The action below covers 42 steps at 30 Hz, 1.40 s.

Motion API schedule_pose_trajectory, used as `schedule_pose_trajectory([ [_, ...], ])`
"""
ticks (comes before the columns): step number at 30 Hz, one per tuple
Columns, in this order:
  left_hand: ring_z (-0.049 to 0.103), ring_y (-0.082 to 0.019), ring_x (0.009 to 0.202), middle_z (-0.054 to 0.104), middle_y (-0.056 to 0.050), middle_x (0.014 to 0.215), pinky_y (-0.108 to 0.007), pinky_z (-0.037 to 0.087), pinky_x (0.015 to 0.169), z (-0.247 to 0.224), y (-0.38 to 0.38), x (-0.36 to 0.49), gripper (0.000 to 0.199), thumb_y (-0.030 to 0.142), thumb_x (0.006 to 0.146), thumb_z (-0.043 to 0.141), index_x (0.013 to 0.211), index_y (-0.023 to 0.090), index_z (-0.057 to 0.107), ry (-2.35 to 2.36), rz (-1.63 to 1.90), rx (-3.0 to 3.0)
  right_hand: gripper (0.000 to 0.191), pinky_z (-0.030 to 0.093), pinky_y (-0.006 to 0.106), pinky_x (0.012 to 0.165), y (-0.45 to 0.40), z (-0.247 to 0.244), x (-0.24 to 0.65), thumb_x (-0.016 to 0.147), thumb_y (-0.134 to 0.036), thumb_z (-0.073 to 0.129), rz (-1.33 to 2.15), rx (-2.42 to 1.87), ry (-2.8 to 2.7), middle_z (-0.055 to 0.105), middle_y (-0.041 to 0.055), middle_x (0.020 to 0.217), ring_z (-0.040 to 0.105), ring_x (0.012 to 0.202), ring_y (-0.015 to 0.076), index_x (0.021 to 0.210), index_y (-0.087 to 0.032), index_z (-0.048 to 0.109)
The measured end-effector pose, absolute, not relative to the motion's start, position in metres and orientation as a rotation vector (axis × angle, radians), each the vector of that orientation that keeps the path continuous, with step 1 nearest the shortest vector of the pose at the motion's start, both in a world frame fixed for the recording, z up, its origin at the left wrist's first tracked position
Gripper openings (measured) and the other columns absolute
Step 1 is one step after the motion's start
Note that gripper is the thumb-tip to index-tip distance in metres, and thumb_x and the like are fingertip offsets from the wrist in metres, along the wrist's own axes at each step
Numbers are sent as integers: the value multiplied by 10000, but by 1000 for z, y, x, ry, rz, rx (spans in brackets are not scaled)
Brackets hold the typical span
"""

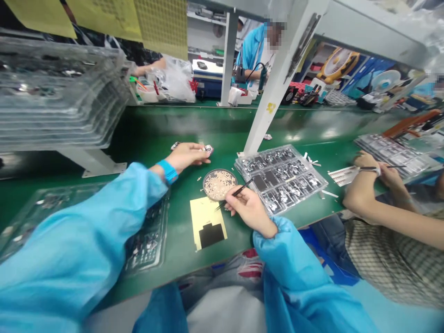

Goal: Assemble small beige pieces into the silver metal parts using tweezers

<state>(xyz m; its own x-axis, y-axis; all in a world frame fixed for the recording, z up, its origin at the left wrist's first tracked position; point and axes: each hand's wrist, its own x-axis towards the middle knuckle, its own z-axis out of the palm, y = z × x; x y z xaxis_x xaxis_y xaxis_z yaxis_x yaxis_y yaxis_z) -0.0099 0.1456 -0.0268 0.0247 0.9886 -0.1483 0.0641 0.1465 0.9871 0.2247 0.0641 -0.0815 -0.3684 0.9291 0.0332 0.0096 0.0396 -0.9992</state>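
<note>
Reaching out over the green bench, my left hand (189, 156) pinches a small, shiny pale piece (208, 149) at its fingertips; its kind is too small to make out. My right hand (248, 210) is closed around black tweezers (244, 186), whose tips point down over a yellow sheet (201, 210). A flat black shape (211, 235) lies on that sheet. Just beyond the tweezers sits a round dish (219, 184) of small beige bits. To the right of it, stacked clear trays (287, 178) hold black and silver parts in rows.
Under my left sleeve lies another clear tray (152, 245) with parts. Tall stacked trays (62, 101) stand on a raised shelf at left. A slanted white post (268, 101) rises from the bench. At right, a co-worker's hands (378, 173) are beside more trays (398, 155).
</note>
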Motion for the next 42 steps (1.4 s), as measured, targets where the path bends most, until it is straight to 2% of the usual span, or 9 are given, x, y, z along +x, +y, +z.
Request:
schedule_pose_trajectory([
  [2, 672, -205, 873, 698, -85, 1013, -330, 562, 747, -27, 112, -16, 359, 285, 800, 814, 1102, 140, 682, 1250, 1015, 1115, 326, 530, 243, 575, 58, -86, 222, 812, -476, 757, 1525, -925, -1542, 668, 27, 797, 626, 639, 130, 885, -173, 665],
  [4, 667, -187, 860, 712, -75, 997, -278, 528, 718, -30, 77, -20, 434, 254, 709, 868, 1101, 169, 704, 1142, 920, 1041, 281, 548, 253, 642, 54, -90, 221, 825, -428, 755, 1526, -907, -1599, 676, 38, 856, 642, 682, 130, 884, -164, 675],
  [8, 638, -172, 826, 718, -57, 979, -255, 479, 675, -48, 31, -20, 301, 418, 856, 712, 1070, 206, 719, 1100, 711, 1146, 223, 551, 258, 688, 50, -96, 221, 864, -367, 723, 1460, -955, -1676, 684, 26, 829, 673, 719, 142, 949, -171, 656],
  [10, 616, -178, 785, 717, -47, 916, -270, 462, 675, -58, 23, -18, 276, 427, 896, 639, 1027, 201, 729, 1176, 634, 1391, 206, 549, 251, 705, 49, -98, 222, 873, -350, 714, 1411, -958, -1726, 684, 23, 845, 678, 752, 141, 960, -175, 651],
  [14, 590, -186, 722, 693, -21, 821, -279, 438, 643, -73, 21, -16, 260, 345, 886, 589, 1074, 200, 697, 1296, 565, 1649, 180, 557, 253, 736, 49, -99, 222, 879, -334, 707, 1317, -937, -1791, 688, 26, 866, 676, 791, 142, 937, -170, 658],
  [20, 609, -178, 714, 698, -8, 830, -263, 444, 633, -78, 19, -16, 246, 304, 878, 570, 1074, 214, 689, 1288, 590, 1704, 175, 588, 284, 742, 44, -94, 221, 895, -337, 702, 1336, -861, -1724, 706, 34, 859, 698, 780, 150, 913, -175, 638],
  [26, 621, -188, 730, 720, -23, 864, -271, 449, 636, -80, 17, -15, 285, 299, 865, 568, 1095, 214, 713, 1296, 597, 1697, 66, 580, 374, 910, 41, -87, 216, 882, -215, 730, 1027, -674, -1793, 751, 65, 941, 718, 943, 193, 926, -196, 685],
  [42, 649, -200, 766, 737, -31, 896, -271, 481, 660, -81, 16, -14, 294, 274, 843, 583, 1089, 216, 731, 1333, 605, 1721, 72, 590, 373, 894, 41, -88, 216, 893, -204, 706, 896, -648, -1919, 749, 72, 958, 713, 947, 199, 965, -204, 697],
])
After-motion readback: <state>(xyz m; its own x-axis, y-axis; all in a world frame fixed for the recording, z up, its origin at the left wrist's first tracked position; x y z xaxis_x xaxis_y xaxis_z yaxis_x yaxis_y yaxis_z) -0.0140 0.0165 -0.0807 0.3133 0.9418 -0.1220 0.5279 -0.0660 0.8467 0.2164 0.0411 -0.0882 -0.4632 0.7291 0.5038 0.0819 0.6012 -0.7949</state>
